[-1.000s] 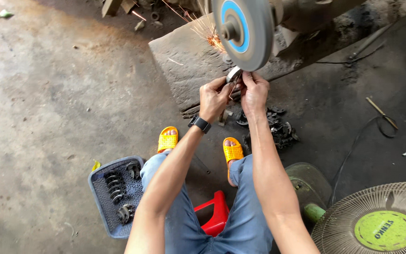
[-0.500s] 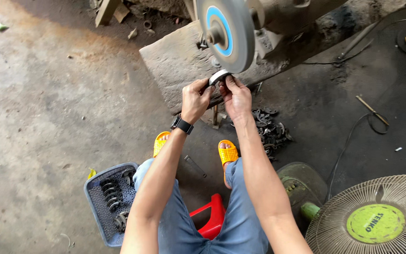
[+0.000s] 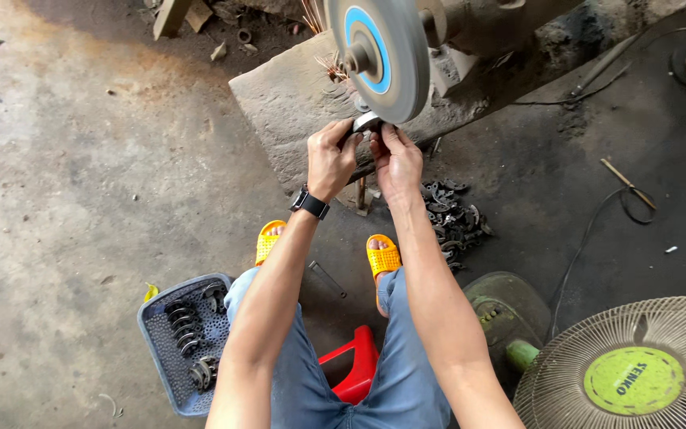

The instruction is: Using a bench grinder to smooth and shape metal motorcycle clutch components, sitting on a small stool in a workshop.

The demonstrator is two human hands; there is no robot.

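Left hand (image 3: 329, 161) and right hand (image 3: 396, 161) both pinch a small curved grey metal part (image 3: 366, 122) against the spinning grey grinding wheel's (image 3: 380, 56) lower edge; it looks stiff, light and sharp-edged, best gripped at both ends.

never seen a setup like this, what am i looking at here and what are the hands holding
The view comes from a camera worn on the person's head, looking down at their own arms and knees. They sit on a red stool. The left hand and the right hand together hold a small curved metal part against the rim of a grey grinding wheel, with sparks behind it. On the concrete floor, a blue basket at their left holds similar parts, and a pile of parts lies on the right. A fan stands at lower right.
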